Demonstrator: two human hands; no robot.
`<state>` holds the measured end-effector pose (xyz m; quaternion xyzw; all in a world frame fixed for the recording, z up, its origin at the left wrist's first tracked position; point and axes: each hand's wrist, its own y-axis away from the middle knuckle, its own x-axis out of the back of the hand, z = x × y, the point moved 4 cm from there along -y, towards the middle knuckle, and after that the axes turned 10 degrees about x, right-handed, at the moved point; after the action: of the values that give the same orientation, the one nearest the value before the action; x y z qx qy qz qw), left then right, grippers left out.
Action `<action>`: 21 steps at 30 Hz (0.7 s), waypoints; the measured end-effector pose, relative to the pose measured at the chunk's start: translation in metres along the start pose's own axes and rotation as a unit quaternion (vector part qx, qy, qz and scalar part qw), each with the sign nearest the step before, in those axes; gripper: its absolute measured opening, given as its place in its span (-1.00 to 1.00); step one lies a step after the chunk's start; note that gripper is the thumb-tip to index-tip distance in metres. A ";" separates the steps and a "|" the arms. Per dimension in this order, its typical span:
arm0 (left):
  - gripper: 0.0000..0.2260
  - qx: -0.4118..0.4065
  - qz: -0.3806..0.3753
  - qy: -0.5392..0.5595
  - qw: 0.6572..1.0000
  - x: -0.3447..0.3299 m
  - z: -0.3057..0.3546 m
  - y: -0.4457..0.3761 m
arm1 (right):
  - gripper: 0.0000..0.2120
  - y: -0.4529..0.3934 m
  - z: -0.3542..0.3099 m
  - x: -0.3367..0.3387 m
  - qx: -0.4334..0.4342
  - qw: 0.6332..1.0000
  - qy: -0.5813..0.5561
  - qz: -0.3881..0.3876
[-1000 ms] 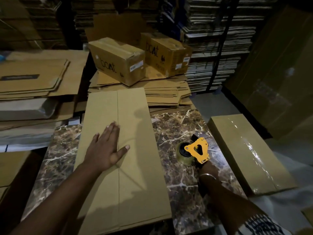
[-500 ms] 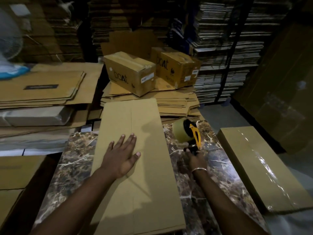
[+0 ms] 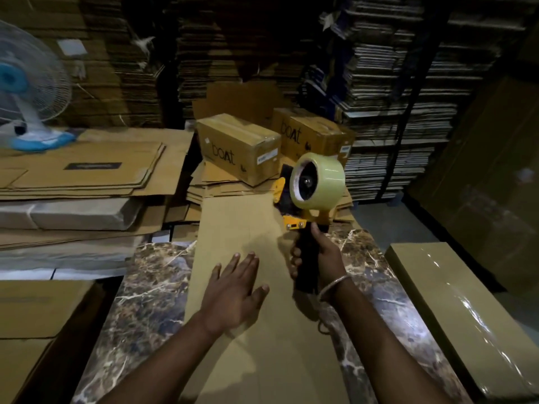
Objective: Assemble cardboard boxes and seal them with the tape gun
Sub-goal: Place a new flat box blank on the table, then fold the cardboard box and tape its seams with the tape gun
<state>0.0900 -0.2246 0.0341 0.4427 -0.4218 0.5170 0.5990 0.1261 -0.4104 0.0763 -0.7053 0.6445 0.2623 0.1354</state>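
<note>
So a flattened cardboard box (image 3: 248, 287) is laid lengthwise down the middle of a marble-patterned table (image 3: 140, 293), and it's pinned there by the left hand (image 3: 233, 290), which is pressed flat on it with the fingers straight and spread a bit, nothing gripped. The tape gun (image 3: 309, 205) is held up off the table by the right hand (image 3: 318, 258), fingers wrapped tight round the black handle, over the right edge of the flat box. The yellow frame is pointed upward and a fat roll of clear tape (image 3: 319, 180) is seated on top, tilted toward the camera. A thin bangle (image 3: 334, 285) is worn on the right wrist. Past the far end of the flat box, two made-up boxes printed "boat" (image 3: 237, 148) are parked side by side on a pile of flat cardboard (image 3: 215, 185). A long plastic-wrapped bundle (image 3: 455, 313) is lying just right of the table. More flat cartons (image 3: 81, 173) are heaped on the left, with a blue and white fan (image 3: 26, 91) stood on them, kinda blurred. Tall stacks of cardboard sheets (image 3: 393, 83) are lined up along the back.
</note>
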 end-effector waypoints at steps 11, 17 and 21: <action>-0.77 0.160 0.008 0.641 0.750 0.016 -0.014 -0.027 | -0.38 0.007 0.053 -0.010 -0.120 0.959 -0.191 -0.171; -0.61 0.177 -0.053 0.758 0.625 0.020 -0.010 -0.034 | -0.38 0.007 0.054 -0.007 -0.115 0.958 -0.194 -0.175; -0.34 0.182 -0.157 0.800 0.550 0.021 -0.019 -0.041 | -0.35 0.009 0.056 -0.008 -0.124 0.965 -0.170 -0.159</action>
<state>0.1343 -0.2041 0.0454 0.0054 0.4107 0.6210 0.6676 0.1064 -0.3750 0.0362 -0.7551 0.4539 0.4313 0.1946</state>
